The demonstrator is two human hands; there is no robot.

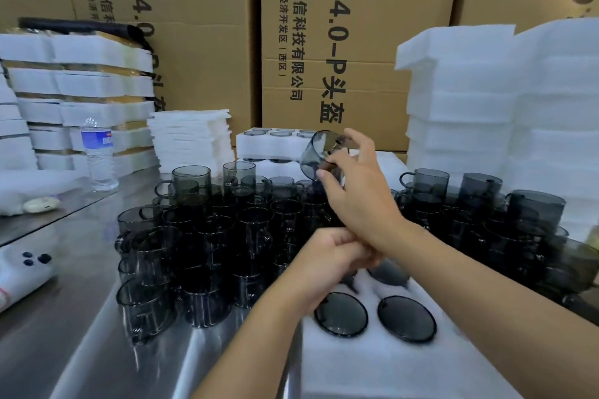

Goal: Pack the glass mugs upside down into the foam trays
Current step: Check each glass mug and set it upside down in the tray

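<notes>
Held mug: one smoky glass mug is up in the air, tilted, its mouth turned away and to the left, above the far end of the near foam tray.
Right hand: the right hand pinches that mug between thumb and curled fingers; one finger sticks up loosely above it.
Left hand: the left hand sits low at the tray's far end with its fingers curled, tucked under the right wrist. Whether it grips anything there cannot be told.
Near tray: two seated mugs show only their round bases, so they are upside down in their pockets. A third dark base peeps out beyond them. The near part of the foam looks blank, though blur hides any pockets.
Done so far: a far tray looks full, with glass showing in its openings. More packed-looking trays stand stacked far left.
Left to do: a great deal, I judge. Crowds of loose mugs cover the steel table on the left, with more to the right of the arms.
Supplies: a tall foam stack waits at far right.
Around: a water bottle stands far left; cardboard boxes fill the background.
</notes>
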